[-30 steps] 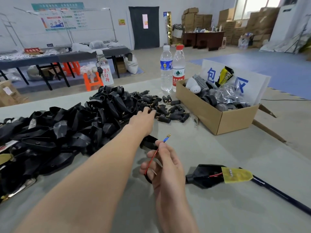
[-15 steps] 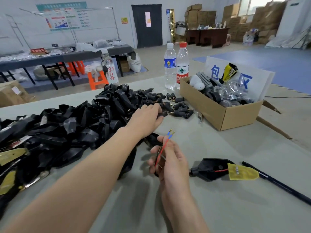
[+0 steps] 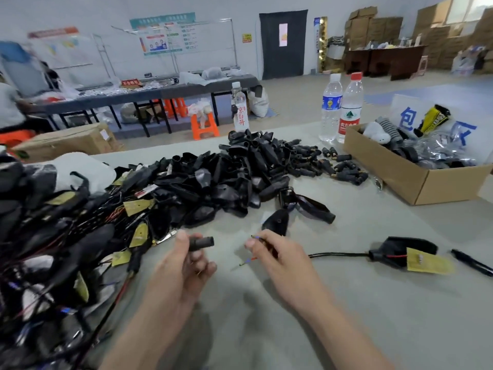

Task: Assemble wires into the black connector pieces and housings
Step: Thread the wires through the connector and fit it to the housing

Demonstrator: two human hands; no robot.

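Left hand [image 3: 181, 268] has come back from the heap of small connectors [image 3: 320, 164] it was reaching into a second ago, and now grips one black connector piece [image 3: 202, 243] between thumb and curled fingers, above the grey table [image 3: 346, 316]. My right hand [image 3: 282, 263], which held the wires upright before, now pinches a thin blue-tipped wire [image 3: 255, 237] aimed left toward the connector's open end, apart from it; a red-and-blue wire end [image 3: 246, 260] hangs below. The connector is a short matte plastic barrel. Behind lie glossy, tapered black housings [image 3: 213, 177]. A black cable [image 3: 338, 254] runs right to a housing [image 3: 394, 249] with a yellow circuit board [image 3: 426, 263]. Blur smears the wire tips; the tangle of wired assemblies [image 3: 53, 249] at left is cut off.
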